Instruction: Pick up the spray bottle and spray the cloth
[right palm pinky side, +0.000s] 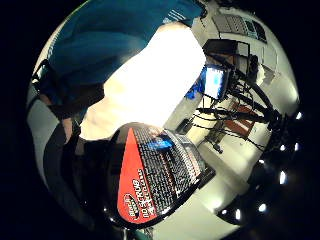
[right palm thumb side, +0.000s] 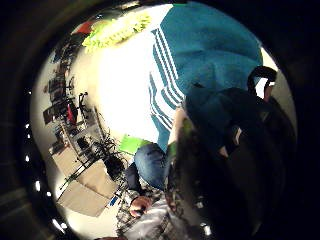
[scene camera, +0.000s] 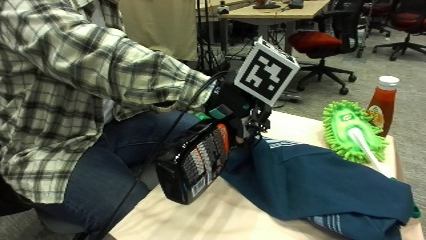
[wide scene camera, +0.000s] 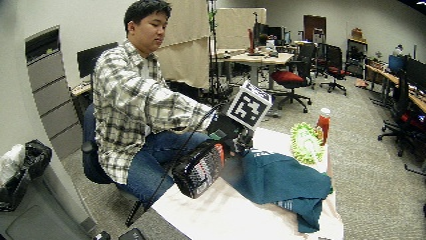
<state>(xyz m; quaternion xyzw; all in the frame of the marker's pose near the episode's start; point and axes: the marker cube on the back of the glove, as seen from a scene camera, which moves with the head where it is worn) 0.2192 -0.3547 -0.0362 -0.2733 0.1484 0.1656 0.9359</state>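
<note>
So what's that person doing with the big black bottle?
A person sitting at the table holds the black spray bottle in their gloved right hand, tilted, with its top end at the edge of the teal cloth. The cloth lies crumpled on the table. A fuzzy green duster and a red sauce bottle sit behind it, untouched. No spray can be seen.

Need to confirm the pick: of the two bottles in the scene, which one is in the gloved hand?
The black spray bottle with the red label: the right hand holds it tilted beside the teal cloth. The red sauce bottle stands untouched behind the green duster.
</note>
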